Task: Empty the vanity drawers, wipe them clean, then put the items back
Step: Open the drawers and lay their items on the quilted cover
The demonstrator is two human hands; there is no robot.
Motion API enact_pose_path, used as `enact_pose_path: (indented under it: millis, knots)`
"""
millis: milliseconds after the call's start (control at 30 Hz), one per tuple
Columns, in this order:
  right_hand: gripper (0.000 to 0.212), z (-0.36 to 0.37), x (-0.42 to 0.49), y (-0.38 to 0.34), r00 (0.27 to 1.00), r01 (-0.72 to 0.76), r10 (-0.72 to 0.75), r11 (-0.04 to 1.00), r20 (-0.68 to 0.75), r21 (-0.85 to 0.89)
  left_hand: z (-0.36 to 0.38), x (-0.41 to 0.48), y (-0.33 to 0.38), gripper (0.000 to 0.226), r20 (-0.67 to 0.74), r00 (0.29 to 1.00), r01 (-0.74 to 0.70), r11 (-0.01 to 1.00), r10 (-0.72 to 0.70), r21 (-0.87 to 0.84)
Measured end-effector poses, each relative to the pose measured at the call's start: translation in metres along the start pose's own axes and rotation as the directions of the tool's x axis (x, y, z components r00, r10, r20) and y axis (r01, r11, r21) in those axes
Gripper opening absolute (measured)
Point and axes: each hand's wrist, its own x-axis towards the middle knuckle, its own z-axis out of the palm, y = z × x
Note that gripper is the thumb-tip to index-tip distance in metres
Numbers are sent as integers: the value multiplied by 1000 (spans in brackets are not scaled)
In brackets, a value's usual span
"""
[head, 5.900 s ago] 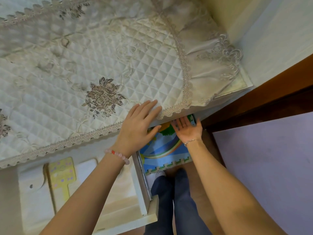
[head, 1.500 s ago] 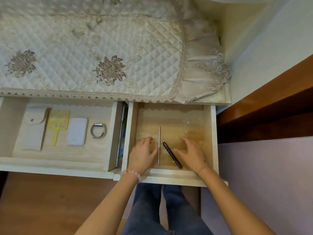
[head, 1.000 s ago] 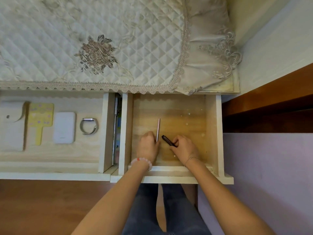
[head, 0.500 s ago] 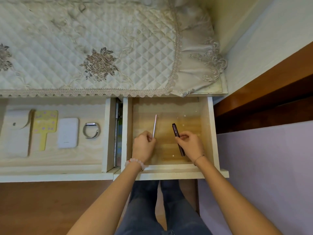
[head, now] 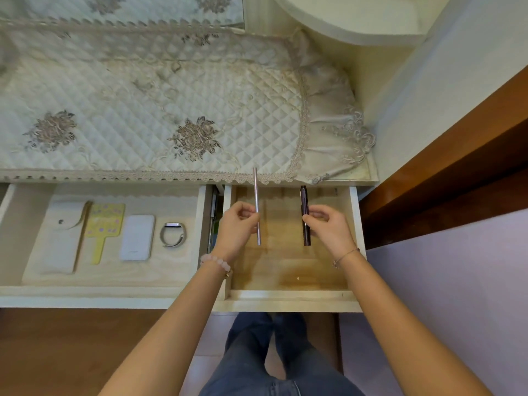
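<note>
Two vanity drawers stand pulled out. Over the right drawer (head: 291, 294), my left hand (head: 238, 228) pinches a thin silver pen (head: 256, 192), held lengthwise and raised above the wooden bottom. My right hand (head: 328, 228) grips a dark pen (head: 304, 201) the same way, about a hand's width to the right. Nothing else lies in the right drawer. The left drawer (head: 85, 292) holds a white pouch (head: 61, 238), a yellow hand mirror (head: 104, 221), a white power bank (head: 137, 237) and a grey wristband (head: 173, 234) in a row.
A quilted cream cloth with lace edging (head: 148, 110) covers the vanity top above the drawers. A dark wooden frame (head: 457, 172) and a lilac surface (head: 457, 295) lie to the right. My legs in dark trousers (head: 265, 352) are below the drawers.
Both hands closed on the two pens lying in the right drawer, then lifted them off the bottom and apart. The dark pen turned from slanted to straight.
</note>
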Motion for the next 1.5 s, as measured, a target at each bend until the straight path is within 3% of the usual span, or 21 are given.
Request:
enact_pose_path:
  millis: [333, 500, 633, 867, 1067, 1300, 1500]
  knots:
    - [30, -1, 79, -72, 983, 144, -144, 990, -112, -5, -9, 83, 57, 14, -91, 991, -92, 990, 102, 107]
    - [28, 15, 126, -93, 970, 164, -193, 969, -150, -184, -1, 126, 80, 10, -95, 983, -135, 964, 160, 227]
    - [27, 30, 150, -93, 973, 140, -187, 946, -138, -293, 3, 147, 83, 9, -114, 982, -111, 951, 150, 290]
    - [26, 38, 161, -85, 971, 86, -145, 954, -188, -288, 2, 160, 73, 9, -110, 986, -87, 947, 126, 309]
    - [23, 41, 156, -81, 957, 113, -184, 949, -225, -295, 8, 156, 72, 9, -126, 965, -151, 880, 230, 450]
    - [42, 33, 141, -79, 966, 171, -221, 936, -135, -307, 1, 143, 70, 17, -83, 952, -211, 825, 296, 524]
    - [54, 16, 108, -79, 934, 307, -356, 839, -26, -450, -19, 111, 64, 35, 39, 925, -316, 707, 378, 633]
